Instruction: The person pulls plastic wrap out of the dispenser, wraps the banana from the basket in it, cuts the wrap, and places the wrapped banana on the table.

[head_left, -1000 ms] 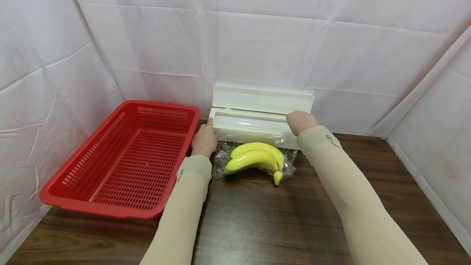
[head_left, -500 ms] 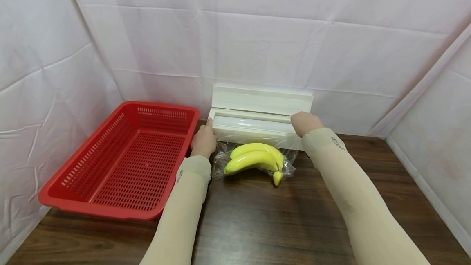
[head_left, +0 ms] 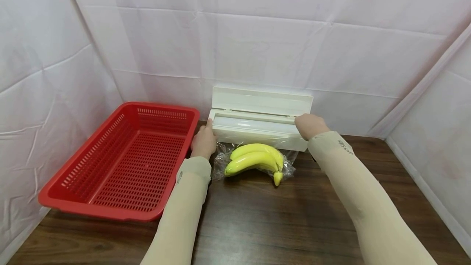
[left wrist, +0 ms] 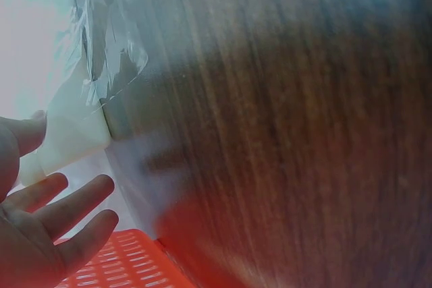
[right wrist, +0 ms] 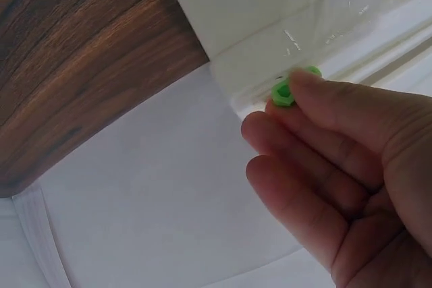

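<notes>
A white cling film dispenser [head_left: 254, 135] stands at the back of the table, its lid [head_left: 262, 99] raised. My left hand [head_left: 204, 140] holds the dispenser's left end between thumb and index finger, the other fingers extended in the left wrist view. At the right end, my right hand [head_left: 310, 126] pinches a small green slide cutter [right wrist: 282, 96] between thumb and index finger; the hand hides it from the head view. Clear cling film [head_left: 220, 162] hangs over the dispenser's front and lies crumpled around a bunch of yellow bananas [head_left: 254, 162].
Left of the bananas sits a red slotted plastic basket [head_left: 99, 211], its right rim close to my left hand and sleeve. White cloth walls [head_left: 257, 48] enclose the back and sides of the dark wooden table [head_left: 265, 224].
My right hand has slid rightward along the dispenser to its right end. The left hand keeps its place, and the bananas lie as before.
</notes>
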Demonstrator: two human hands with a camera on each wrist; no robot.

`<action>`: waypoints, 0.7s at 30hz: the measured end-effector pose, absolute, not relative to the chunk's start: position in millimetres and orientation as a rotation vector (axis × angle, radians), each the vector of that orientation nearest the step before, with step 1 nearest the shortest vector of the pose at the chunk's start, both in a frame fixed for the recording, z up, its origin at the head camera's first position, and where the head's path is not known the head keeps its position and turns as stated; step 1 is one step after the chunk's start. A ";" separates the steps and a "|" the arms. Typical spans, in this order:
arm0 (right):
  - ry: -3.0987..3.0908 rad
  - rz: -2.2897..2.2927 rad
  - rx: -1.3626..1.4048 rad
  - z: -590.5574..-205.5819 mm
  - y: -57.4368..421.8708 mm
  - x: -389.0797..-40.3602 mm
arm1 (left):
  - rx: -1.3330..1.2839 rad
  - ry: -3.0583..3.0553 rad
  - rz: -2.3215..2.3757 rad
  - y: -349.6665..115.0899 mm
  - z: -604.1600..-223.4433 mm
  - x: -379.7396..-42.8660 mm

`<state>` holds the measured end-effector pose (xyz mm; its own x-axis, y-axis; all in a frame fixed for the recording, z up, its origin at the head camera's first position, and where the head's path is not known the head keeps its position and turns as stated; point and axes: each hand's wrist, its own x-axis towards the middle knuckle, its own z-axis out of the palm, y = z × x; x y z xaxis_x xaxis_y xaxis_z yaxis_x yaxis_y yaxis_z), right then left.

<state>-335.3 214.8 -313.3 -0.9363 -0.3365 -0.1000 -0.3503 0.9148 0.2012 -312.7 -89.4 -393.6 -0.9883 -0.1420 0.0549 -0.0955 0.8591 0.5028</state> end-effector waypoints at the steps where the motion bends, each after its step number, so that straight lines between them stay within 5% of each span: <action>1: 3.011 0.337 -0.539 -314.2 217.5 -335.1 | 0.180 -2.944 -0.787 -89.1 -393.8 -312.7; 21: 3.246 -0.293 -0.542 -364.5 229.7 -324.9 | 0.245 -2.948 -0.835 -111.5 -392.6 -309.3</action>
